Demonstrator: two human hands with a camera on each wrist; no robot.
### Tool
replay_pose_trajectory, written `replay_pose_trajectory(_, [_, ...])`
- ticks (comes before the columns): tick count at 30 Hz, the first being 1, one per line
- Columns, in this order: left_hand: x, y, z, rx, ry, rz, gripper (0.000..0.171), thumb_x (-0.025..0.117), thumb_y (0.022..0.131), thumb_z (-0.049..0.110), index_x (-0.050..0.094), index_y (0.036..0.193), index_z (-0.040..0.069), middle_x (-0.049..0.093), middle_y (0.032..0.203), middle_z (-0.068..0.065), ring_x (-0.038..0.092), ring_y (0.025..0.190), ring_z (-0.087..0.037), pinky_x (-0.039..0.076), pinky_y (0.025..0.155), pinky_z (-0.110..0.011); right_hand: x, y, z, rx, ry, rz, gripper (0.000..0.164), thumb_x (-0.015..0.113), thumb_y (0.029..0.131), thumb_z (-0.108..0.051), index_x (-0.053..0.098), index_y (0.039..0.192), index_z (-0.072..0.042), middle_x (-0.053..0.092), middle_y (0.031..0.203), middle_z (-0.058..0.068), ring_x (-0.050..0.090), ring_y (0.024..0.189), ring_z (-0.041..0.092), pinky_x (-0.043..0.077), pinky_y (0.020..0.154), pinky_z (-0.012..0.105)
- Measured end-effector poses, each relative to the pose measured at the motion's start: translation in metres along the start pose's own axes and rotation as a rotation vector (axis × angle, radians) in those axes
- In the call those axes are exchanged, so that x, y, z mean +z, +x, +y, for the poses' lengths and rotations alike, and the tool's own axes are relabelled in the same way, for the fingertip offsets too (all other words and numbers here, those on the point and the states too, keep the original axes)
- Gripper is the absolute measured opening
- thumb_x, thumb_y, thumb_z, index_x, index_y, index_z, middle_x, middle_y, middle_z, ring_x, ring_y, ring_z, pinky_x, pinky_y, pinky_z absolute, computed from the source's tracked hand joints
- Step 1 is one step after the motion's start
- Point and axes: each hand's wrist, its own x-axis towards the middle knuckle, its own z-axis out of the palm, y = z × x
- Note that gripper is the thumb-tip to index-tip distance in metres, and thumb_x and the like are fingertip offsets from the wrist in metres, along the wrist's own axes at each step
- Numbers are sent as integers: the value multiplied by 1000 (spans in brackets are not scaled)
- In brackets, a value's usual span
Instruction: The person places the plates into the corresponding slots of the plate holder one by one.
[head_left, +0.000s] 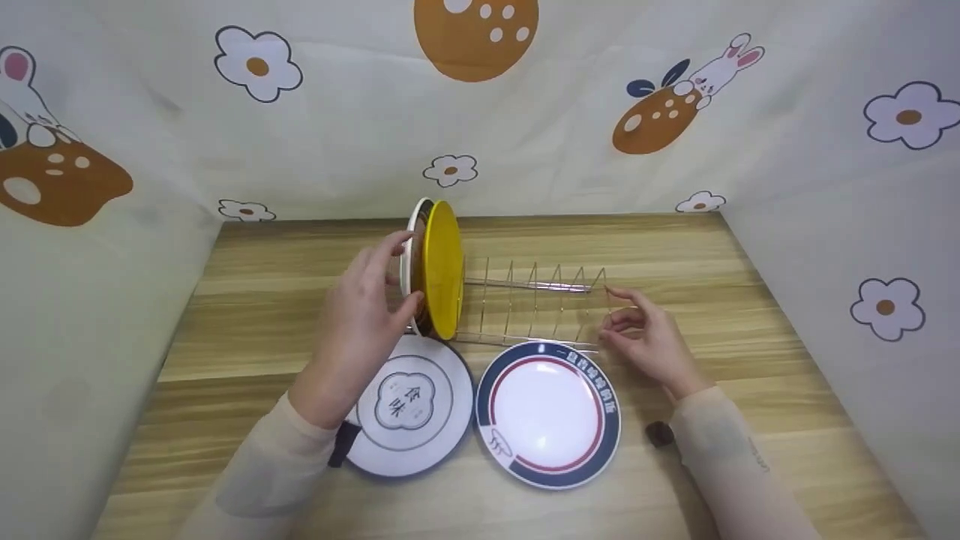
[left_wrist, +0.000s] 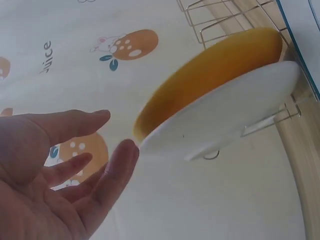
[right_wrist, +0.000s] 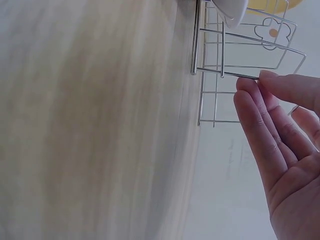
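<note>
A wire dish rack (head_left: 559, 287) stands on the table, with a yellow plate (head_left: 444, 270) and a white plate (head_left: 406, 281) upright side by side at its left end. Beside the white plate is my left hand (head_left: 360, 319). Its thumb and fingers are spread, and nothing lies between them in the left wrist view; a fingertip comes close to the white plate's edge, and I cannot tell whether it touches. At the rack's right end, my right hand (head_left: 652, 341) pinches the end wire between thumb and fingers, as the right wrist view shows.
Two plates lie flat in front of the rack: a white one with dark characters (head_left: 405, 401), partly behind the left forearm, and one with a navy rim (head_left: 551, 412). Patterned cloth (head_left: 337, 135) walls in the wooden table (head_left: 247, 300) at the back and sides.
</note>
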Motion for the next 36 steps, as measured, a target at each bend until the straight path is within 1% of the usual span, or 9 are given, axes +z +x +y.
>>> replay_pose_trajectory(4, [-14,-13,-14,-31,61,37,82,86,82,7,48,153,20,55,145,-16,63,116,-36,58,94,-52,0,1,1,-2,-15,2,75,82,80,7,52,147,-8,76,99,19,73,91,24,62,85,23])
replay_pose_trajectory(9, [-25,-28,-39,-98,102,21,76,85,83,12,51,151,17,58,137,-19,60,114,-40,56,90,-56,-2,0,3,0,-23,0,76,81,80,8,51,147,-8,76,98,18,73,90,21,62,86,24])
replay_pose_trajectory(11, [-26,-34,-53,-136,118,0,72,84,85,15,52,150,16,59,132,-21,61,111,-40,56,84,-56,-2,-1,4,1,-25,1,76,80,80,9,51,148,-8,76,98,17,73,90,21,62,85,24])
replay_pose_trajectory(15, [-29,-51,-88,-222,163,-58,62,79,90,22,55,147,11,58,132,-26,62,111,-45,56,80,-58,-1,-1,5,0,-13,-3,76,80,79,10,51,148,-7,75,98,19,73,90,22,62,85,25])
replay_pose_trajectory(20, [-30,-74,-135,-293,200,-143,55,75,93,26,59,141,4,57,130,-33,61,112,-50,54,83,-64,1,1,4,-3,-18,-1,76,81,80,8,52,148,-8,76,96,16,72,89,21,63,83,25])
replay_pose_trajectory(23, [-27,-87,-155,-324,193,-205,54,74,94,27,59,140,2,57,131,-34,59,116,-53,52,90,-67,1,1,2,-1,-28,8,74,81,80,8,52,147,-6,76,94,14,72,87,20,63,81,24])
replay_pose_trajectory(28, [-19,-103,-166,-365,154,-281,56,72,95,31,58,140,0,56,137,-33,53,127,-54,45,103,-70,1,1,1,7,-17,1,74,81,80,8,51,148,-5,75,95,15,72,89,23,62,82,24])
replay_pose_trajectory(31, [-15,-109,-162,-372,126,-301,61,74,94,33,56,142,0,59,135,-30,56,125,-50,46,103,-67,1,1,2,23,0,-1,75,81,80,8,51,148,-6,75,97,17,72,91,26,62,83,23])
replay_pose_trajectory(36, [-9,-110,-157,-408,62,-348,71,77,92,34,48,149,2,68,124,-23,64,116,-42,50,100,-63,1,0,0,27,14,-7,76,81,81,6,51,149,-8,75,99,18,72,92,28,62,84,22])
